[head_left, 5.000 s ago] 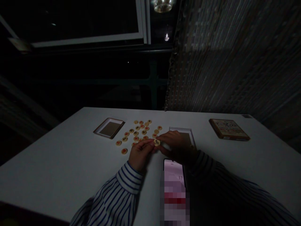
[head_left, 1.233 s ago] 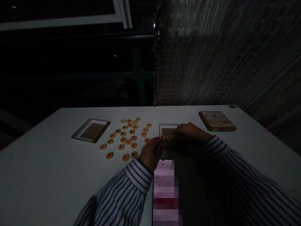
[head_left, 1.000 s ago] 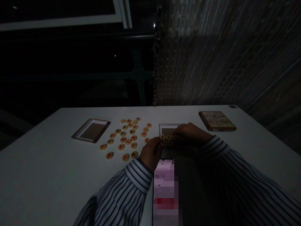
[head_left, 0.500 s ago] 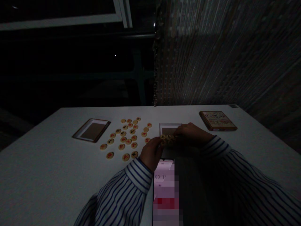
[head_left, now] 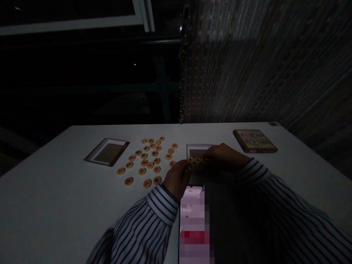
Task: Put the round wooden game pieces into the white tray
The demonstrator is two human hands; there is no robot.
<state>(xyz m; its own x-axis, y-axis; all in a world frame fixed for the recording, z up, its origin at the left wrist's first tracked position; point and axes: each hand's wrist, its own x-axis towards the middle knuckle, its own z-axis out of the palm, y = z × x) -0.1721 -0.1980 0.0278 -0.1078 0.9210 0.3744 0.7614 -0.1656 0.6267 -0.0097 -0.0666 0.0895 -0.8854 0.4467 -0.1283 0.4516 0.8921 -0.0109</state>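
Note:
Between my hands is a small cluster of round Chinese chess pieces (head_left: 197, 160), the front ones showing dark characters. My left hand (head_left: 177, 179) is closed at the left end of the cluster, its fingertips against the pieces. On the other end, my right hand (head_left: 224, 156) has its fingers closed too; shadow hides part of the grip. Directly behind the pieces lies an open box tray (head_left: 199, 146) with white walls and a brown bottom. Loose Chinese chess pieces (head_left: 144, 163) with red or dark characters, a few blank side up, are scattered left of my left hand.
A second open box part (head_left: 107, 152) lies at the left on the white table (head_left: 55, 190). At the right is a closed box (head_left: 255, 140) with a printed lid. A lit phone (head_left: 191, 216) with a timer lies below my hands. Behind the table hangs a string curtain (head_left: 233, 73).
Hardly anything differs. Both hands stay at the cluster of pieces, with at most a tiny shift of the fingers.

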